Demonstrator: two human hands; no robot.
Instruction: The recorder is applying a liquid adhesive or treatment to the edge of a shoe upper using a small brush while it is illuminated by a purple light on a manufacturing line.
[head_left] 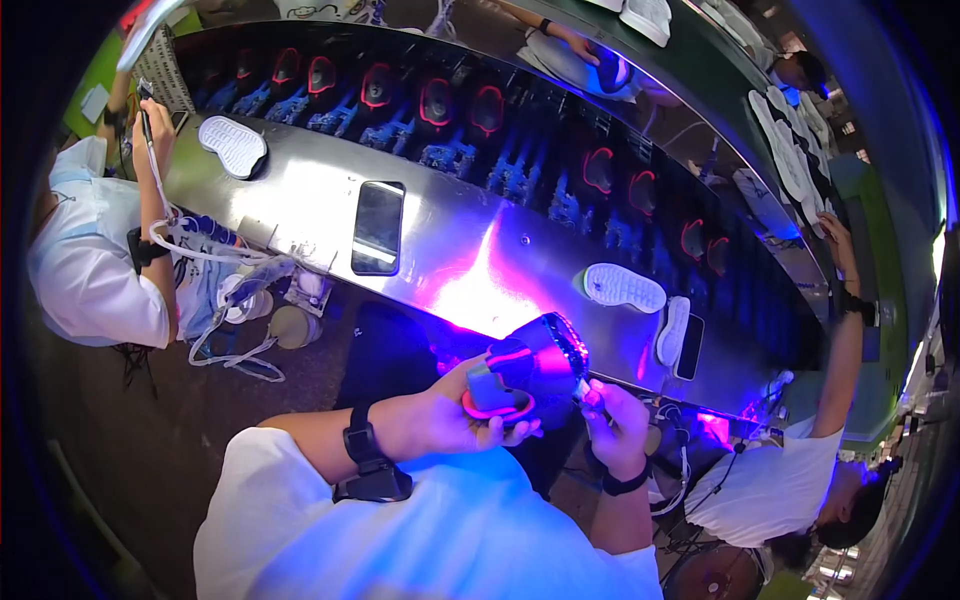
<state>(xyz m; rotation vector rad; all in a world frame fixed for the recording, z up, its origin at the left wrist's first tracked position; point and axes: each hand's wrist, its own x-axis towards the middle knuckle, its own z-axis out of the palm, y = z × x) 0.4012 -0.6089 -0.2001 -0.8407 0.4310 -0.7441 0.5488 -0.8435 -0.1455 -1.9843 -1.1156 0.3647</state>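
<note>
In front of my chest, my left hand is wrapped round the heel end of a dark shoe upper with a reddish-pink collar edge. The upper is tilted, its toe end away from my palm and its rim glinting in purple light. Close against that rim, the fingers of my right hand are pinched together. Something small and pale shows at their tips, too small to name. Beyond the upper, on the metal bench, lie a white shoe sole and a second white sole to its right.
A dark phone lies on the bench, another phone beside the right-hand sole. Dark uppers with red edges hang in a row behind. Co-workers work at left, right and across; hoses hang at left. More soles line a far-right shelf.
</note>
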